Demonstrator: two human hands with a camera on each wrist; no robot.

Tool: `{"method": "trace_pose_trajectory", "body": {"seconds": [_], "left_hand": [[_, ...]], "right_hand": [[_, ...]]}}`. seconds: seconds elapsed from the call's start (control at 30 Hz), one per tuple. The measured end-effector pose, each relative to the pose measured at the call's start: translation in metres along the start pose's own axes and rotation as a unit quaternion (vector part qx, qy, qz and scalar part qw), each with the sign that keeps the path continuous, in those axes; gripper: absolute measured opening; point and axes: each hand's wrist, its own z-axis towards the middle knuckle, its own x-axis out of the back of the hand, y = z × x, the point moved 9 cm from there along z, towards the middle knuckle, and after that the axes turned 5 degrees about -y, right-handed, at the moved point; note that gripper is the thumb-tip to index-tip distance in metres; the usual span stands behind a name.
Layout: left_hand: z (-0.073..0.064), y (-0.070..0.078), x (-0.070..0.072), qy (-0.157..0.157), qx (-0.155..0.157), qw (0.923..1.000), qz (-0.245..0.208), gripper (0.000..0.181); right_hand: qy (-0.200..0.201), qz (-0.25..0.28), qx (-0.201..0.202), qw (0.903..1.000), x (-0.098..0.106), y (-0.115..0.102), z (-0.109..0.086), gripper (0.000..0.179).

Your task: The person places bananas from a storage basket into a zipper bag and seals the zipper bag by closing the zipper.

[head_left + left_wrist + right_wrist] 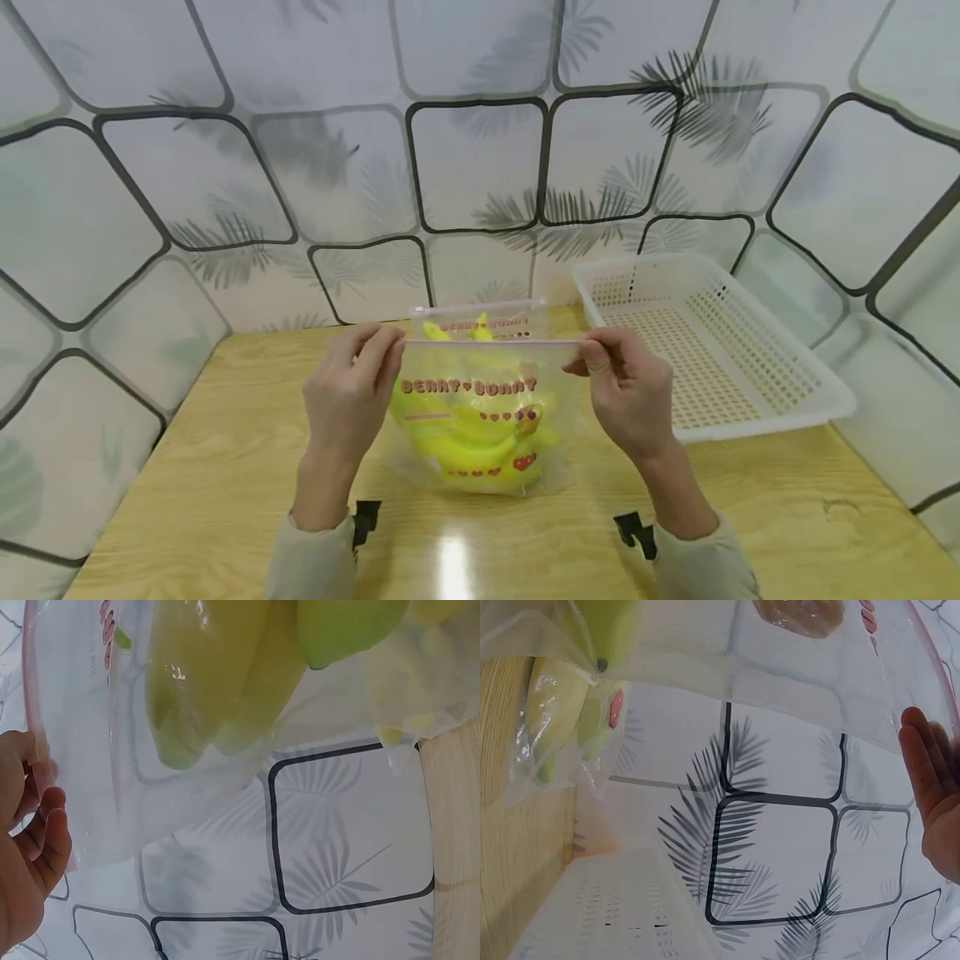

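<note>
A clear zip bag (555, 367) printed with "BERRY BUNNY" and hearts hangs upright between the two hands, its pink top edge pulled straight. My left hand (345, 400) pinches the left end of that edge, and my right hand (633, 396) pinches the right end. Inside lie yellow, banana-like fruits (465, 450); the left wrist view also shows a rounder green fruit (349, 630). A brown roundish item (802, 613) shows through the film in the right wrist view. Just behind stands a second, similar bag (536, 321) with yellow contents, partly hidden by the first.
A white perforated plastic basket (780, 417) sits on the wooden table (225, 467) at the right. Patterned cloth (480, 167) with leaves and rounded outlines surrounds the back and sides. Black straps (365, 521) show at the wrists.
</note>
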Motion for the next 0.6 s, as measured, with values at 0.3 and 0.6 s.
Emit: {"method": "trace_pose_trajectory", "body": {"seconds": [0.3, 0.6], "left_hand": [[-0.003, -0.011, 0.002, -0.004, 0.028, 0.9996, -0.009, 0.022], [-0.004, -0.018, 0.006, 0.004, 0.035, 0.9994, 0.004, 0.021]], "right_hand": [[0.002, -0.003, -0.006, 1.0000, 0.002, 0.003, -0.002, 0.006], [0.007, -0.004, -0.036, 0.9993, 0.004, 0.010, -0.003, 0.004]]}}
